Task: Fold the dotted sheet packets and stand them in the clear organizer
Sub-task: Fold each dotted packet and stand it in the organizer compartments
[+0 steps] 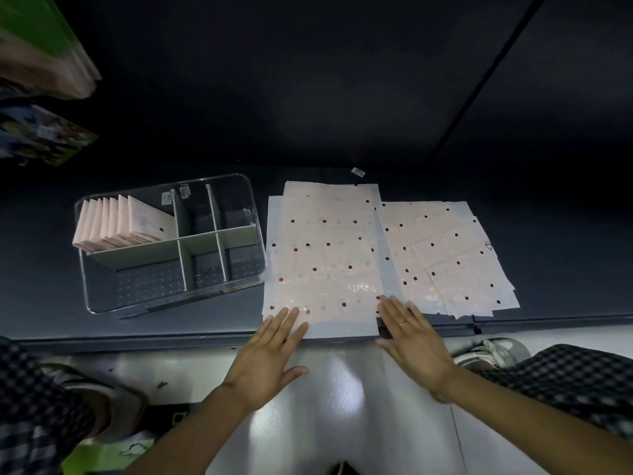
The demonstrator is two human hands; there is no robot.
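Note:
A pile of pale pink dotted sheet packets (pixel 323 255) lies flat on the dark shelf, with a second fanned pile (pixel 448 258) to its right. The clear organizer (pixel 255 214) stands to the left; several folded packets (pixel 120 219) stand upright in its back-left compartment, the other compartments hold nothing. My left hand (pixel 270 354) lies flat, fingers spread, fingertips on the near left corner of the front pile. My right hand (pixel 412 334) is flat and spread too, fingertips at the pile's near right edge, a ring on one finger. Neither hand grips anything.
The dark shelf (pixel 548 269) ends at a front lip just under my hands; a pale glossy floor (pixel 342 406) lies below. Stacked packaged goods (pixel 44 56) hang in at the upper left. Checked trouser legs and shoes (pixel 493 353) flank my arms.

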